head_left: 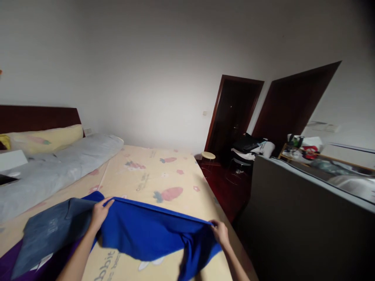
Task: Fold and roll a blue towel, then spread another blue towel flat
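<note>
A bright blue shirt point(143, 230) is stretched between my hands over the bed, its top edge pulled nearly straight and its lower part sagging. My left hand point(101, 210) is closed on the top edge at one end. At the other end, my right hand point(220, 231) pinches the fabric, and a bunched, sleeve-like part hangs below it. A slate-blue garment point(55, 224) with small lettering lies left of my left hand. Beneath it shows a purple garment point(11, 259), and a white label is visible there.
The bed's printed sheet point(146, 164) spreads below and beyond. A grey bedspread roll point(88, 150) and a pillow point(52, 134) lie along the headboard point(38, 117). To the right stand a round stool point(208, 155), a loaded chair point(244, 160) and a dark panel point(281, 207).
</note>
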`<state>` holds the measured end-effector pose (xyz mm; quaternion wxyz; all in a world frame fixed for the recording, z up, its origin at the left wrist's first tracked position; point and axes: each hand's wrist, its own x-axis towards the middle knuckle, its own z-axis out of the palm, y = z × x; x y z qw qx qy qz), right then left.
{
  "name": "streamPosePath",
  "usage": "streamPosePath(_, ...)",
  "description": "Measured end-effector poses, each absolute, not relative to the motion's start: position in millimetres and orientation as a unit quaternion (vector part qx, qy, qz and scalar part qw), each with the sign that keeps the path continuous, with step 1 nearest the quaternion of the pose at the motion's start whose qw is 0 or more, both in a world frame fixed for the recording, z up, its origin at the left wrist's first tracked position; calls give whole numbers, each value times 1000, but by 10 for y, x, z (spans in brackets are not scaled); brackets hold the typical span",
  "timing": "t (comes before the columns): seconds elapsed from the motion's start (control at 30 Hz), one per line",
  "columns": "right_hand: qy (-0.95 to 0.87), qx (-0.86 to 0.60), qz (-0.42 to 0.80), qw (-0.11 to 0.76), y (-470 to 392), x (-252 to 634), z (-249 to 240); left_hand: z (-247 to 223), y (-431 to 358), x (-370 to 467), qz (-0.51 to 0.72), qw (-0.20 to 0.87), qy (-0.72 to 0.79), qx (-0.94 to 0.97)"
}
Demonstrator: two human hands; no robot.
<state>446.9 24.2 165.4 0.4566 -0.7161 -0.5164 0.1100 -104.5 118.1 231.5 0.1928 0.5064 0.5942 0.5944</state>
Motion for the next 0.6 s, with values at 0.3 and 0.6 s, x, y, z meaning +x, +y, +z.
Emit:
streamPosePath(0.3, -561, -678, -31, 475, 901, 4825, 2540, 2715, 1699, -1288, 624, 168, 576, 500)
streamPosePath(0.6, -608, -669, -7, 426, -126, 4938, 1494, 1742, 829, -1457, 453, 265, 591, 613)
